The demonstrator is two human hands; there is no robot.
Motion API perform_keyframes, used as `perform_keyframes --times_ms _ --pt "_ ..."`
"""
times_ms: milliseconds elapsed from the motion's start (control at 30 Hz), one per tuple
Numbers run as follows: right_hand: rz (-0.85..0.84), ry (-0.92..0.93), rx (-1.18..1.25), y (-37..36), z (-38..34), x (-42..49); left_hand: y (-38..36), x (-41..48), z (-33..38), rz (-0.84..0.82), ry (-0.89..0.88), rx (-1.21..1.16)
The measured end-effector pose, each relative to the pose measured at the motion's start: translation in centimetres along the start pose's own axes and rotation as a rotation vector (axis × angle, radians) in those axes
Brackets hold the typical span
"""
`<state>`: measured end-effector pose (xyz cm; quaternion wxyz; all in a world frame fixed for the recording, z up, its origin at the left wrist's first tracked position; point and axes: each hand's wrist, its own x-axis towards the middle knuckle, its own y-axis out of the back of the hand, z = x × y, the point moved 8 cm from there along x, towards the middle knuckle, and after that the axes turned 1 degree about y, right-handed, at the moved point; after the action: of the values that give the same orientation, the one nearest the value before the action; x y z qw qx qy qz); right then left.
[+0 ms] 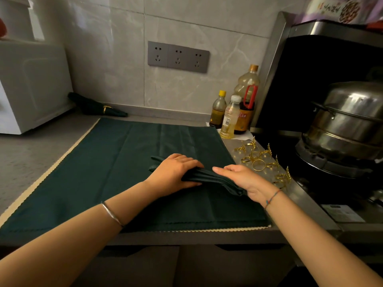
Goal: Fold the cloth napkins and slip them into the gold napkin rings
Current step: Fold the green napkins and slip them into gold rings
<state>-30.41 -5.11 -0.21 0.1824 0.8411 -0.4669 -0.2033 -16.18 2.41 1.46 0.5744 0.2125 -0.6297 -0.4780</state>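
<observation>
A: Material, shape?
B: Pleated dark-green woven napkin [209, 176] is gripped by curled left hand [176, 175] fingers over the flat cloth [99, 172]; right hand [243, 181] fingers are laid straight along it
A: Obscured?
B: Right thumb is hidden; gold rings [259, 161] are tangled beside

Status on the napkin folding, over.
Left hand grips folded napkin, right hand on its other end. Gold rings loose at right, napkin unringed. Nothing blocking.

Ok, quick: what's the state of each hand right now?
Left hand: grips the folded napkin.
Right hand: open, straight fingers resting on the napkin.
</observation>
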Motion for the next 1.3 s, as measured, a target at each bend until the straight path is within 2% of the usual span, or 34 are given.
perform_keyframes --times_ms 100,233,433,467,633,767,900,1133,1300 --pt "0.050 0.067 -0.117 1.7 1.2 -0.7 -0.7 1.1 1.3 -0.087 -0.031 0.023" --pt "0.237 0.214 -0.194 6.4 2.7 -2.9 -1.3 3.4 2.3 -0.217 -0.007 0.170" --pt "0.689 0.311 -0.426 13.3 6.2 -6.3 -2.0 5.4 3.1 -0.260 0.060 0.265" --pt "0.698 0.298 -0.453 13.9 6.8 -6.1 -2.1 5.6 3.3 -0.262 0.067 0.270" --pt "0.528 0.182 -0.472 13.6 10.1 -3.7 -2.5 6.1 4.0 -0.276 0.098 0.290" --pt "0.544 0.191 -0.460 13.4 10.1 -3.2 -2.3 6.0 4.2 -0.285 0.107 0.298" --pt "0.474 0.293 -0.479 11.7 7.8 -3.3 -1.7 5.6 3.8 -0.292 0.123 0.315" --pt "0.351 0.487 -0.691 6.7 2.0 -3.7 -0.9 5.3 4.1 -0.317 0.115 0.343" --pt "0.340 0.647 -0.647 2.9 -1.6 -4.0 -0.2 5.0 4.8 -0.287 0.096 0.356"
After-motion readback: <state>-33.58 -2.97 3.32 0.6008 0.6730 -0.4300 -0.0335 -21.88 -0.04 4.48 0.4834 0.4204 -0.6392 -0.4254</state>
